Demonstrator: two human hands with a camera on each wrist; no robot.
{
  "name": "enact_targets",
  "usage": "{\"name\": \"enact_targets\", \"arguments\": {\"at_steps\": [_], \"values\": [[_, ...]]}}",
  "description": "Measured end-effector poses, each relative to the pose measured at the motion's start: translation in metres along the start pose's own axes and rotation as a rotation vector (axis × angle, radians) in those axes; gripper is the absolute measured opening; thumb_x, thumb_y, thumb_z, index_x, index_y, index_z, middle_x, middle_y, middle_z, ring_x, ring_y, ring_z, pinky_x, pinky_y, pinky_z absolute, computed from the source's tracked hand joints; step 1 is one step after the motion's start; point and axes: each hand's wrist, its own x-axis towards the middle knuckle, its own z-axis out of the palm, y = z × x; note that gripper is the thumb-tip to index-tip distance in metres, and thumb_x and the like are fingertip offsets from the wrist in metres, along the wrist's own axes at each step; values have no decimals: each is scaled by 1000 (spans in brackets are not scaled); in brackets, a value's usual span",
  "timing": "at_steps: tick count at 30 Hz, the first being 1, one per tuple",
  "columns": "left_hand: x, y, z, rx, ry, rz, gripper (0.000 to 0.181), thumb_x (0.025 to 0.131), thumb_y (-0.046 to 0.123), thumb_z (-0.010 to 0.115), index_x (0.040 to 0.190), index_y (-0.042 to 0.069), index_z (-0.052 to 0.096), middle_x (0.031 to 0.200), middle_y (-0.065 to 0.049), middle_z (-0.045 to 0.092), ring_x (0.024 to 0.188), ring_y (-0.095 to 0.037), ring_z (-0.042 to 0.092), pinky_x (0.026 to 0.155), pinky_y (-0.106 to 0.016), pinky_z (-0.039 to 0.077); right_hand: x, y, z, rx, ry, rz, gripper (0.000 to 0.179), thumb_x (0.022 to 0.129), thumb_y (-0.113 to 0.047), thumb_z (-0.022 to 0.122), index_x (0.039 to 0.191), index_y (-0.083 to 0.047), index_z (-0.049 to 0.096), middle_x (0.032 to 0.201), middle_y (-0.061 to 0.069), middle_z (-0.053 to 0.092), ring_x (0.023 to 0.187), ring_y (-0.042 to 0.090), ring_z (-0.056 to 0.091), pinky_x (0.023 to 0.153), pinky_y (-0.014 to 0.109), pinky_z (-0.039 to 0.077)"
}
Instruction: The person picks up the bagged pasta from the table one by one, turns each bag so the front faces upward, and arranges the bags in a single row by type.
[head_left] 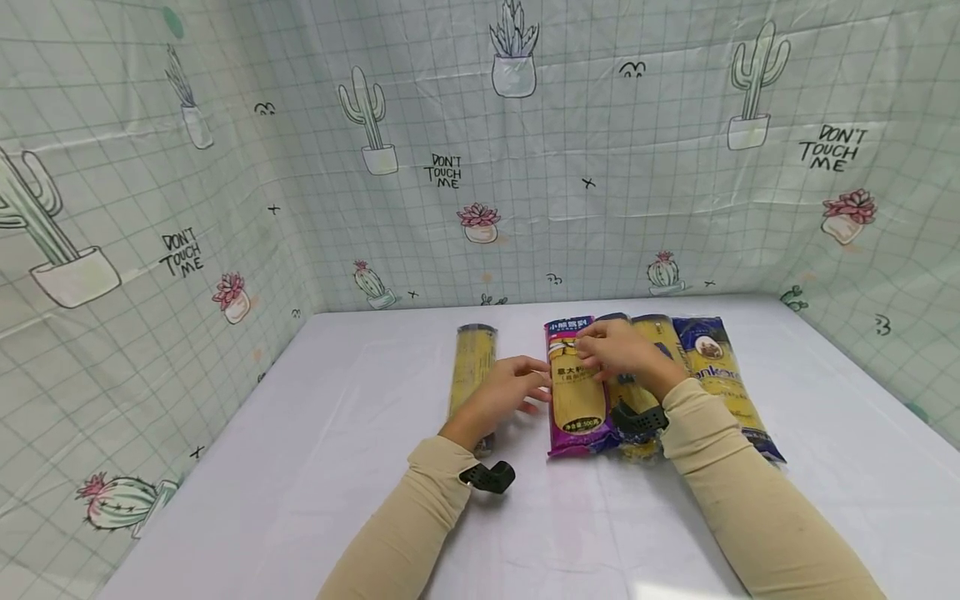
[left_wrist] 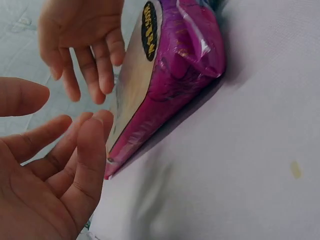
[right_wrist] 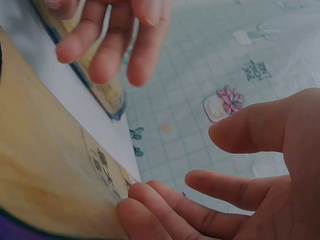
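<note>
A purple-edged packet of spaghetti (head_left: pixel 576 398) lies flat on the table, its clear window showing the yellow strands. My left hand (head_left: pixel 510 388) is at its left side, fingers loosely bent and fingertips right by the edge. Over the packet's upper right part hovers my right hand (head_left: pixel 617 350), thumb and fingers spread apart. In the left wrist view the packet's purple end (left_wrist: pixel 187 55) shows close by, and neither hand grips anything. The right wrist view has the right fingertips (right_wrist: pixel 142 210) beside the packet's printed face.
Several more pasta packets lie side by side to the right, among them a yellow one (head_left: pixel 652 327) and a blue-ended one (head_left: pixel 716 367). A yellow pasta packet (head_left: pixel 472 354) lies apart on the left, partly behind my left hand. Cactus-printed cloth (head_left: pixel 555 200) hangs behind the white table (head_left: pixel 337 400).
</note>
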Motion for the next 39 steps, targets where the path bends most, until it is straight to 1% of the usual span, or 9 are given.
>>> {"name": "enact_targets", "arguments": {"at_steps": [3, 6, 12, 16, 20, 25, 27, 34, 39], "values": [[0, 1, -6, 0, -16, 14, 33, 103, 16, 55, 130, -2, 60, 114, -18, 69, 94, -26, 71, 74, -35, 59, 1, -4, 9, -11, -4, -19, 41, 104, -19, 51, 135, 8, 54, 111, 22, 66, 91, 26, 67, 70, 36, 59], [2, 1, -11, 1, -21, 17, 35, 104, 16, 54, 132, -3, 59, 114, -18, 69, 94, -26, 71, 74, -34, 58, -1, -9, 17, 6, -38, -36, 41, 104, -20, 52, 136, 7, 54, 117, 24, 65, 96, 29, 68, 72, 36, 60], [4, 1, -22, -7, -9, 25, 35, 103, 16, 54, 132, -3, 58, 113, -16, 70, 96, -26, 71, 75, -33, 58, -8, -21, 27, 105, -119, -79, 41, 105, -21, 51, 137, 4, 54, 120, 24, 65, 105, 36, 67, 78, 41, 59], [2, 3, -32, -2, -20, 7, 37, 103, 18, 55, 134, -2, 57, 115, -15, 69, 98, -26, 70, 80, -35, 58, -13, -28, 34, 134, -168, -83, 42, 105, -24, 52, 137, 3, 53, 121, 22, 66, 108, 38, 66, 81, 42, 59], [-1, 5, -43, -6, -26, -24, 40, 103, 20, 54, 136, -3, 54, 119, -18, 67, 104, -30, 68, 87, -40, 56, -14, -30, 43, 141, -201, -93, 42, 105, -25, 53, 137, 3, 53, 121, 24, 65, 106, 37, 67, 78, 41, 59], [-2, 1, -59, 10, 25, -22, 41, 103, 20, 54, 136, -4, 55, 130, -22, 61, 106, -30, 67, 89, -40, 55, -14, -30, 53, 133, -247, -134, 41, 104, -25, 56, 135, 2, 56, 120, 25, 65, 103, 34, 68, 74, 40, 60], [-2, 0, -64, 17, 57, -27, 39, 102, 18, 56, 134, -5, 57, 132, -21, 60, 104, -28, 68, 88, -39, 56, -15, -32, 56, 138, -259, -137, 39, 103, -25, 56, 133, 0, 58, 118, 24, 65, 100, 31, 69, 73, 40, 60], [-2, 1, -75, 32, 162, -107, 36, 97, 16, 64, 129, -1, 62, 117, -18, 67, 96, -25, 69, 86, -35, 57, -17, -31, 67, 156, -315, -141, 38, 104, -26, 55, 133, -2, 58, 117, 21, 67, 99, 28, 69, 75, 41, 60], [-3, -1, -79, 67, 201, -124, 37, 98, 19, 63, 130, 2, 62, 117, -15, 67, 100, -25, 69, 90, -38, 55, -18, -29, 78, 110, -319, -153, 39, 104, -24, 55, 133, 2, 57, 113, 18, 68, 96, 26, 69, 73, 40, 59]]}}
